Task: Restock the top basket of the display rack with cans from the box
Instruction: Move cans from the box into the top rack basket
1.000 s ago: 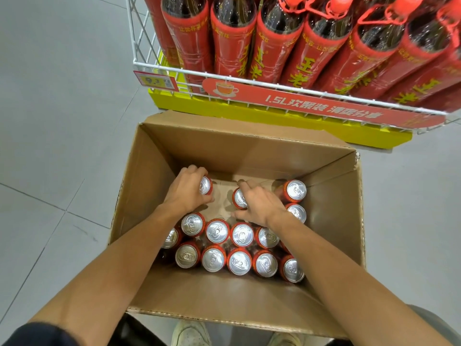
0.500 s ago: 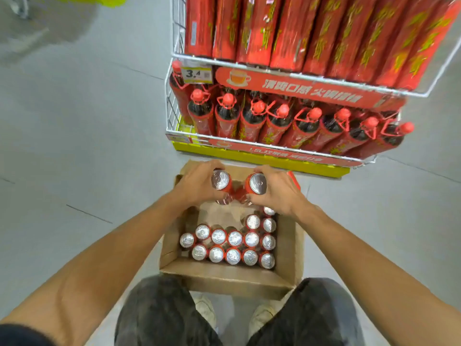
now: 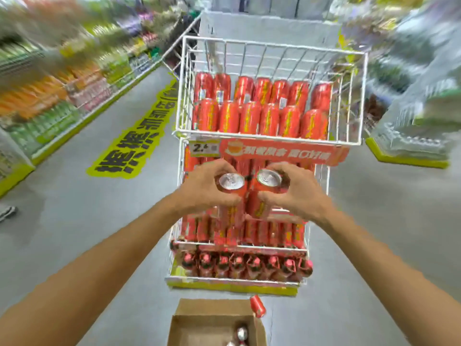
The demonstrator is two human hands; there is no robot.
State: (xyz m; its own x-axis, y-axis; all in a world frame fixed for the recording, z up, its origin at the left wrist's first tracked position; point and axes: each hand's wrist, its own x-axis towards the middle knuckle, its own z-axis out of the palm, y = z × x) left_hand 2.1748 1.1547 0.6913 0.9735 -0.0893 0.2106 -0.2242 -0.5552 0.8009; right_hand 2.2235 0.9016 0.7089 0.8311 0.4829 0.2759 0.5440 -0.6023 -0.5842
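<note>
My left hand point(image 3: 202, 189) grips an upright red can point(image 3: 232, 193) with a silver top. Beside it my right hand point(image 3: 296, 193) grips another red can point(image 3: 265, 193). Both cans are held side by side in front of the rack, just below the top white wire basket point(image 3: 272, 139). That basket holds two rows of red cans point(image 3: 259, 113) lying tilted, with open room behind them. The cardboard box point(image 3: 214, 320) sits on the floor below, with a few silver can tops point(image 3: 240, 333) showing in it.
Lower rack baskets hold more red cans point(image 3: 247, 233) and red-capped bottles point(image 3: 247, 264). A single red can point(image 3: 257, 305) lies by the box's far right corner. Blurred store shelves point(image 3: 62, 91) line the aisle on the left; another display point(image 3: 411, 136) stands to the right.
Both hands took a can each from the box and lifted them up. The view has swung up from the box to the top basket.
</note>
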